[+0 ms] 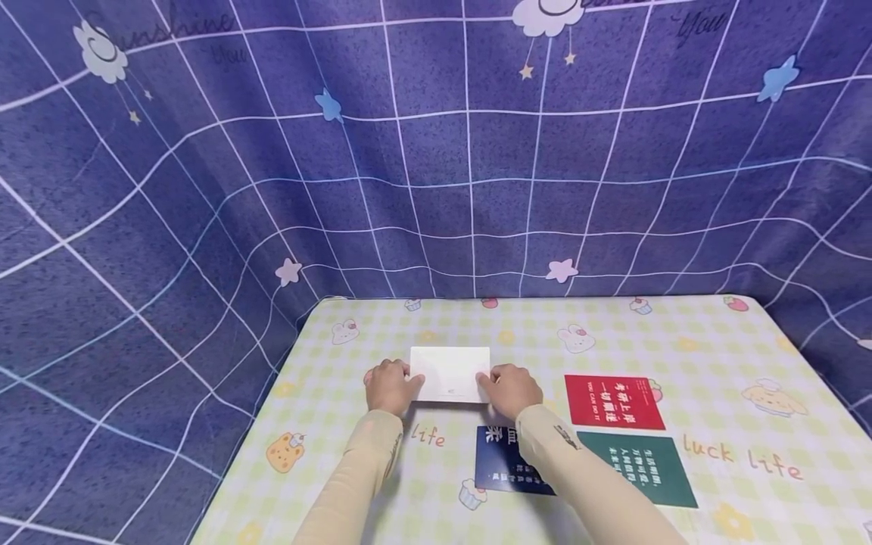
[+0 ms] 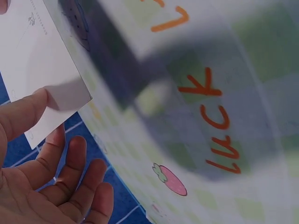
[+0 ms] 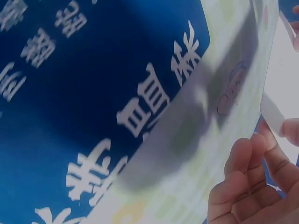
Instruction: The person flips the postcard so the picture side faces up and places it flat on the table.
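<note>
A white card (image 1: 450,372) is held up by its two short sides, a little above the tablecloth. My left hand (image 1: 391,387) pinches its left end; in the left wrist view the thumb (image 2: 28,112) lies on the face of the card (image 2: 23,60), a finger is behind it, and the other fingers are loosely bent. At the opposite end my right hand (image 1: 512,390) pinches the card (image 3: 282,70) the same way, thumb in front. Tiny print shows near its lower edge. Below the right wrist lies a dark blue card (image 1: 500,462) with white characters, partly covered by the forearm.
To the right lie a red card (image 1: 613,401) with white writing and a green card (image 1: 654,469), the latter partly behind the right sleeve. A checked tablecloth (image 1: 518,522) covers the table. A blue gridded curtain (image 1: 436,204) hangs behind it and at the sides.
</note>
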`<state>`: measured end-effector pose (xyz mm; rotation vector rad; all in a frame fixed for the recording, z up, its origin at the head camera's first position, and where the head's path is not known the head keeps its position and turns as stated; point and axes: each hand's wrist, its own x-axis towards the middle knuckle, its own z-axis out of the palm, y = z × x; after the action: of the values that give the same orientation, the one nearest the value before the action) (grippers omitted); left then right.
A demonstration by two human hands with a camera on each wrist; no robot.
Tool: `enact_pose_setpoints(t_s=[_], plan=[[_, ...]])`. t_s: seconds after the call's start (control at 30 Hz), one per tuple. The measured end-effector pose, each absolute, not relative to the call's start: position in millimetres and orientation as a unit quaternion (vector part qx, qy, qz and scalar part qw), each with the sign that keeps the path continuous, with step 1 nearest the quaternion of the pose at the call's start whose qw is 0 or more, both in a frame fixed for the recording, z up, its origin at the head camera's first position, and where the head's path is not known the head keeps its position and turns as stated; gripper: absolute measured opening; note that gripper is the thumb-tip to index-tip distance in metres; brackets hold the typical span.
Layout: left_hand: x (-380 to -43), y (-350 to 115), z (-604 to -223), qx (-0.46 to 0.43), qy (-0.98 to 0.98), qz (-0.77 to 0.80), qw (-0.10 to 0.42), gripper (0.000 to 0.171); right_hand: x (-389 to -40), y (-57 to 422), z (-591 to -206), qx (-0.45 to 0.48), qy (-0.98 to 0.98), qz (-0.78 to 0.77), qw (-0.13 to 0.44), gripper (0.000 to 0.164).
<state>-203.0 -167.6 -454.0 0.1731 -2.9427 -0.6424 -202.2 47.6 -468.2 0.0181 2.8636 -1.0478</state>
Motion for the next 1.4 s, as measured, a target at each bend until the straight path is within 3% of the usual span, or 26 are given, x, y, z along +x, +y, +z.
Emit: enact_pose_setpoints(t_s=[1.4], plan=[[-201.7, -106.0, -446.7, -0.018, -0.966, -0.249, 0.075, 0.027, -178.7, 127.3, -457.2, 0.019, 0.925, -0.379, 0.035, 0.04]])
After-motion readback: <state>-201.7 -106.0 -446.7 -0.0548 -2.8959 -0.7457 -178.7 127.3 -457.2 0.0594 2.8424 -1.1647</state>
